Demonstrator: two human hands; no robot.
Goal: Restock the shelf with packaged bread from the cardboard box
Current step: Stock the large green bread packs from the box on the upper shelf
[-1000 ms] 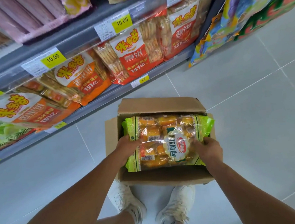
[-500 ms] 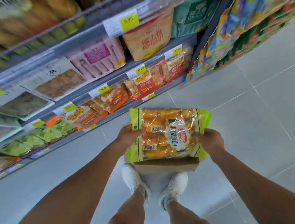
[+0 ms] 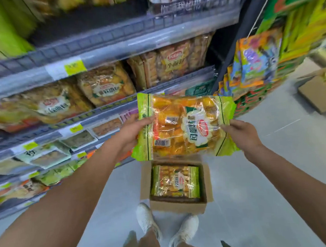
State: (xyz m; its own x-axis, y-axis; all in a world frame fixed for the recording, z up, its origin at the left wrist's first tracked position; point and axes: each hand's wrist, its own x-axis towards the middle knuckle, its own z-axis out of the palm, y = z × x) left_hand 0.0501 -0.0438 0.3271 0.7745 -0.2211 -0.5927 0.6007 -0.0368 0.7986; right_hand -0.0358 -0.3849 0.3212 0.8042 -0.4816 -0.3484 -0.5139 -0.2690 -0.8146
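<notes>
I hold a clear bread bag (image 3: 184, 124) with green ends and orange-yellow rolls in front of me, well above the floor. My left hand (image 3: 131, 131) grips its left edge and my right hand (image 3: 240, 133) grips its right edge. Below it on the floor stands the open cardboard box (image 3: 207, 180), with another bread bag (image 3: 175, 181) of the same kind lying inside. The grey shelf (image 3: 105, 108) to the left carries similar bread bags (image 3: 105, 87) at about the height of the bag I hold.
Lower shelves at the left hold flat snack packs and price tags. A display of bright packets (image 3: 259, 59) stands at the right, past a dark upright post. Another cardboard box (image 3: 313, 96) lies on the grey tiled floor far right. My white shoes (image 3: 147, 219) stand beside the box.
The bag has risen out of the box to shelf height with both hands on it. My view has lifted, showing higher shelves and a second bag in the box.
</notes>
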